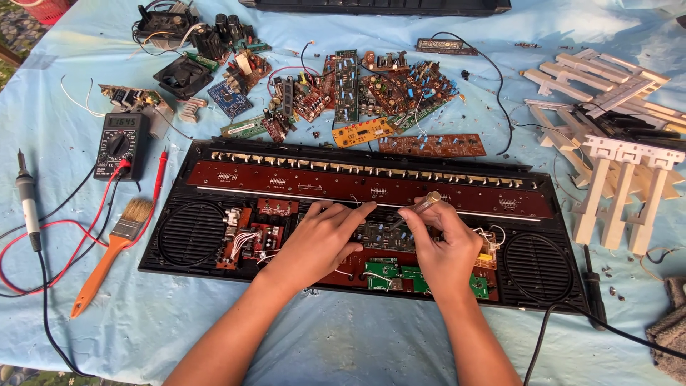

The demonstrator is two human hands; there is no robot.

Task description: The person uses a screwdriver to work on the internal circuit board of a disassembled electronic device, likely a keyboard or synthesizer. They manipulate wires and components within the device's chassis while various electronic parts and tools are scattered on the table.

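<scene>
Right hand (444, 243) pinches a small tool (421, 207), possibly a screwdriver, over the keyboard chassis (357, 182). Left hand (325, 232) rests there, fingers loosely curled, holding nothing.

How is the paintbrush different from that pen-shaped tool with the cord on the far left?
The paintbrush has an orange handle and pale bristles; the corded tool is white and black with a thin metal tip. The paintbrush lies slanted right beside the open keyboard case; the corded tool lies nearly straight, farther out. Only the corded tool trails a black cable. Both rest on the blue cloth, left of the hands, untouched.
</scene>
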